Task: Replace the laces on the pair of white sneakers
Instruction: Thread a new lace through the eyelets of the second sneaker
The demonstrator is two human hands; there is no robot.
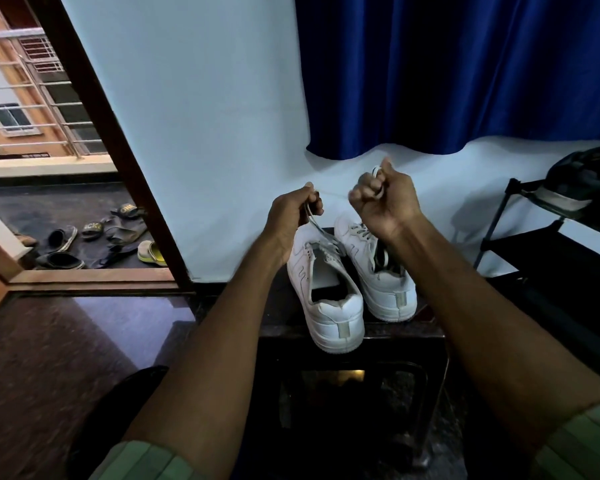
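Two white sneakers stand side by side on a dark low table (406, 336), heels toward me. The left sneaker (326, 289) has its upper eyelets bare, and a white lace (314, 221) rises from its tongue area. My left hand (291, 216) is closed on that lace above the shoe. My right hand (383, 199) is a fist held over the right sneaker (378, 268), with a lace end (376, 171) sticking out at the thumb. A thin stretch of lace runs between both hands. The right sneaker keeps its grey lacing.
A black shoe rack (534, 237) with a dark shoe (582, 181) on top stands at the right. A blue curtain (465, 74) hangs behind. At the left an open doorway (101, 140) shows several sandals (94, 237) outside. The floor is dark polished stone.
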